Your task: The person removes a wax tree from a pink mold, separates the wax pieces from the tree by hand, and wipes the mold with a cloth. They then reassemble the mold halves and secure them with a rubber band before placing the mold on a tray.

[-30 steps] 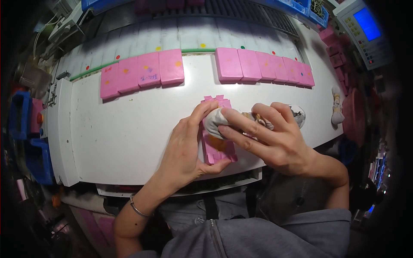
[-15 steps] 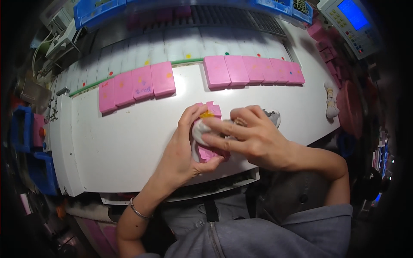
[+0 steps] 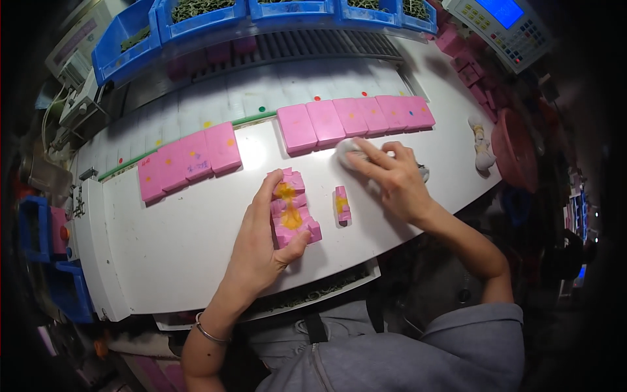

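Pink mould block (image 3: 291, 215), yellow-stained hollow facing up, was over mid white worktable (image 3: 163, 255). Left hand (image 3: 257, 245) gripped it, fingers along the left edge, thumb at lower right. Small pink mould piece (image 3: 342, 206), yellow patch, dark lower end, lay just right of it, untouched. Right hand (image 3: 395, 183) had its fingers closed over a white round-ended bundle (image 3: 350, 153), partly hidden. Closed pink blocks (image 3: 356, 119) stood in two rows behind. Pink basin (image 3: 520, 150) was far right, blue bins (image 3: 206, 25) at the back.
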Motion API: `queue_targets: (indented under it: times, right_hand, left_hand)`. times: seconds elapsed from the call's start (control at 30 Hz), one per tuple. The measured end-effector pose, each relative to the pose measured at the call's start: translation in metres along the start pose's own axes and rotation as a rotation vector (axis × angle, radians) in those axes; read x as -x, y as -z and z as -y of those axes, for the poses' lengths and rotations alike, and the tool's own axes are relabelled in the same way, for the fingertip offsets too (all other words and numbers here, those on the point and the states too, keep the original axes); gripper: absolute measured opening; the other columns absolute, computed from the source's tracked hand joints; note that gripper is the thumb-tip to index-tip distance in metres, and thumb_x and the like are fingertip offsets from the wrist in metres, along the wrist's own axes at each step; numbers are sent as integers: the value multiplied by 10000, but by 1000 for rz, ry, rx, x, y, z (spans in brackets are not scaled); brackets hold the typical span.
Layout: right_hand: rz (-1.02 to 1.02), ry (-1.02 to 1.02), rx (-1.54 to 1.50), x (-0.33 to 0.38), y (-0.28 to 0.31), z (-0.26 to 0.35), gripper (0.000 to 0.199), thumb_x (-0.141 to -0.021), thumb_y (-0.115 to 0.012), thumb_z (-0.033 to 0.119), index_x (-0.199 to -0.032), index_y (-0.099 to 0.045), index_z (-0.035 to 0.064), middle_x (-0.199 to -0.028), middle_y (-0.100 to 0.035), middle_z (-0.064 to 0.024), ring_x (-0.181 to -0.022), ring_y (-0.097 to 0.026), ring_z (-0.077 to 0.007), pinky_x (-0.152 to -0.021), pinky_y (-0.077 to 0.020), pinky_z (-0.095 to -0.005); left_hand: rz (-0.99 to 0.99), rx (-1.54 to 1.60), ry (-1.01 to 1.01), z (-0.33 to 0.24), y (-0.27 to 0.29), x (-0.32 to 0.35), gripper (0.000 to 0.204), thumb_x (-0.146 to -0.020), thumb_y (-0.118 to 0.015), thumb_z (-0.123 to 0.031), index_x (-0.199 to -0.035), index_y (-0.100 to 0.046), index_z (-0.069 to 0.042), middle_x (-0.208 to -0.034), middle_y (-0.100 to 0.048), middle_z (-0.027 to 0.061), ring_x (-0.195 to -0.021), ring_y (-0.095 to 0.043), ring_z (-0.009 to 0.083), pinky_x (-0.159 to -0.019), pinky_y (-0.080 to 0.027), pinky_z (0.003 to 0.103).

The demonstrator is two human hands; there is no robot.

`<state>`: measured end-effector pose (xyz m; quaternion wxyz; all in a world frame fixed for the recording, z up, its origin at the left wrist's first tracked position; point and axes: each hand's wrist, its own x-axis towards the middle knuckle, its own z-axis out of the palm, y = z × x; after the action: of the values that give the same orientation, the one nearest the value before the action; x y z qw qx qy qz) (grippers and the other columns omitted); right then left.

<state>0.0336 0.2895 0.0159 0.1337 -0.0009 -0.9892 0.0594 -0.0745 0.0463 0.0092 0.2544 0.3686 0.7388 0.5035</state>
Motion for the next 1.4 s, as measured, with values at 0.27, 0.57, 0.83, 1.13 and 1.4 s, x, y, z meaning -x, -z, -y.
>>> queue_targets:
  times: [0.27, 0.57, 0.83, 1.13, 1.4]
  right_hand:
    - [-121, -45, -356, 21, -7, 28, 535, -719, -674, 22, -1238, -545, 34, -1295, -517, -154, -1055, -501, -327, -904, -410, -399]
    - [-122, -27, -418, 23, -35, 47, 649, -655, -777, 196, -1232, -533, 28, -1223, -513, -138, -1061, -489, -304, -906, -401, -399]
    - [-128, -125, -308, 8, -41, 69, 708, -629, -796, 248, -1250, -527, 38, -1066, -478, -130, -966, -473, -285, -841, -397, -377]
    - [-120, -195, -335, 1, -49, 81, 749, -659, -787, 181, -1308, -456, 8, -1083, -462, -149, -924, -469, -283, -788, -414, -373]
    - [132, -95, -726, -11, -20, 64, 699, -728, -694, -10, -1356, -393, 48, -1312, -360, -189, -886, -568, -278, -803, -491, -360]
  left_hand:
    - [-231, -406, -257, -4, -5, 0, 557, -810, -627, -251, -1322, -483, -84, -1261, -461, 190, -1056, -544, 296, -869, -474, 363]
    - [-278, -413, -219, -20, -12, 14, 583, -654, -793, -150, -1186, -562, -89, -1106, -498, 122, -781, -585, 238, -633, -513, 318]
    - [-311, -298, -208, -14, -4, 21, 605, -607, -815, -33, -1153, -554, -21, -1124, -502, 146, -999, -560, 284, -822, -501, 341]
    - [-459, -76, -117, 8, -6, 35, 697, -595, -804, 17, -1226, -509, -12, -1151, -516, 156, -1040, -561, 260, -866, -489, 336]
    - [-408, -36, -118, 20, -4, 35, 722, -592, -801, 22, -1243, -490, -17, -1135, -560, 145, -1033, -583, 255, -886, -479, 331]
